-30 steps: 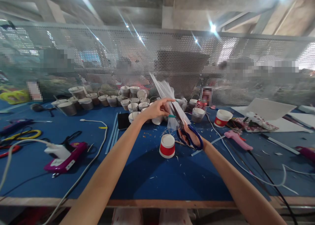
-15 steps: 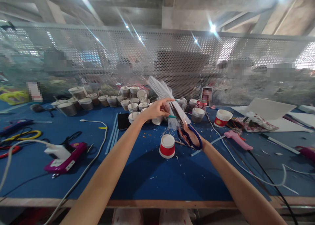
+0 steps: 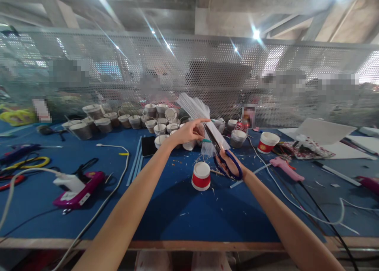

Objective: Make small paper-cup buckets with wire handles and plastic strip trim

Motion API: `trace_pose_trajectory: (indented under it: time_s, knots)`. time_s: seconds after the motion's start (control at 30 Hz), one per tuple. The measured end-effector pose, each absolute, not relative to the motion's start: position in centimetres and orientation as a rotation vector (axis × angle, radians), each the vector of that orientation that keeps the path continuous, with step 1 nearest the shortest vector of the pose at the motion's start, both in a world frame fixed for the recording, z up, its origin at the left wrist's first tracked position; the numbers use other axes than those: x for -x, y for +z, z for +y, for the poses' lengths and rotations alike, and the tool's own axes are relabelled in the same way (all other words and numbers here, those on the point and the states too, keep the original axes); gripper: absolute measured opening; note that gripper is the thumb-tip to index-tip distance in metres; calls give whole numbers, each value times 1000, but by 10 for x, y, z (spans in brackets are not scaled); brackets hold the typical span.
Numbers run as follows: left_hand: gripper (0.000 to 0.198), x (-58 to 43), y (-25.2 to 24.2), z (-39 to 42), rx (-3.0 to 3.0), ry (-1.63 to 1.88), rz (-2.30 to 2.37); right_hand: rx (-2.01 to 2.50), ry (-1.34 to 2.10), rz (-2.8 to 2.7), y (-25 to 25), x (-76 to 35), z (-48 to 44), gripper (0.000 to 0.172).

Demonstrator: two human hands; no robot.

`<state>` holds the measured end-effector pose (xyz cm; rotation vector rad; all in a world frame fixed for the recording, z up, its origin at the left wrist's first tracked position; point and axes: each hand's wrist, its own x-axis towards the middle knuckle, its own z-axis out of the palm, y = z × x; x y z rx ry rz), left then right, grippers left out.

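My left hand (image 3: 189,132) is closed with its fingers pinched at a fanned bundle of thin translucent white strips (image 3: 192,105), held up above the table. A small teal piece (image 3: 207,140) shows at its fingertips; I cannot make out its kind. My right hand (image 3: 231,164) grips scissors with dark blue handles (image 3: 241,168). Their dark blades point up and left along the bundle, close to my left fingertips, beside a flat white piece (image 3: 218,133). Whether the blades touch the strips is not clear. A white cup with a red band (image 3: 201,181) stands upside down below my hands.
Several small whitish buckets (image 3: 134,121) crowd the back left near a black phone (image 3: 148,146). A purple power strip (image 3: 79,192) lies left. On the right are a pink glue gun (image 3: 286,169), its cable, and a red-banded cup (image 3: 268,142). A perforated metal screen (image 3: 124,73) stands behind.
The strips' upper ends have shifted slightly, and the scissors have moved a little in my right hand. Both hands stay in nearly the same place.
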<state>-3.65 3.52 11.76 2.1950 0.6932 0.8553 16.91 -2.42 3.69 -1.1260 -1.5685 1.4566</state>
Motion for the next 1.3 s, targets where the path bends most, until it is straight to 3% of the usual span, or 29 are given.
trace_pose_trajectory:
  time_s: [0.47,0.73,1.3]
  knots:
    - [69,39,116,40,-2268,874,740,1104,1414,-1608,39,-168,-25,63]
    - [44,43,111,55,-2027,1130,816,1190,1435,-1573,35,-168,-22,58]
    - [57,38,112,47,-2081,1001,743,1171,1548,-1525,31,-170,-21,58]
